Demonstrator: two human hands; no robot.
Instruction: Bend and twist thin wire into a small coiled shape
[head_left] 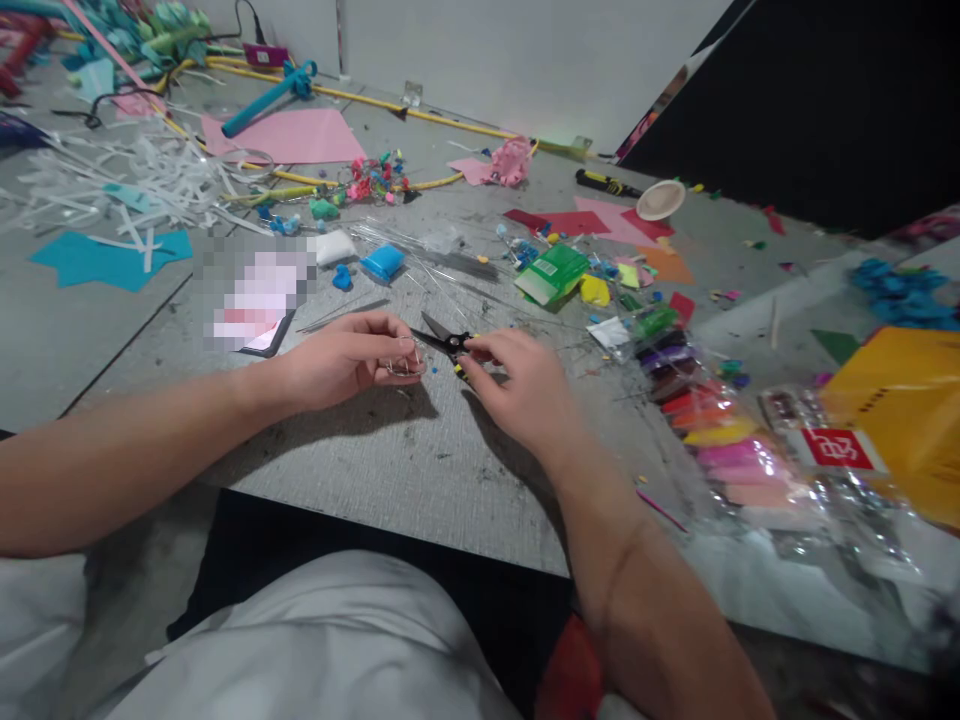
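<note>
My left hand (367, 355) is closed on a small bent-wire piece (405, 362), its thin loops showing past the fingertips. Just to the right, my right hand (517, 380) grips a pair of black scissors (452, 342) with yellow on the handles. The scissor blades stand apart and point left and away from me, close to the left fingertips. On the table behind the hands lie a blue packet (382, 262), a small blue lump (342, 277) and a bundle of thin straight wires (420, 255).
A phone (264, 300) lies left of the hands. Farther left are shredded white strips (142, 180) and blue paper (112, 260). On the right lie a green packet (553, 273), bags of coloured clay (720, 430) and a yellow envelope (900, 420). A white wall (480, 70) bounds the back.
</note>
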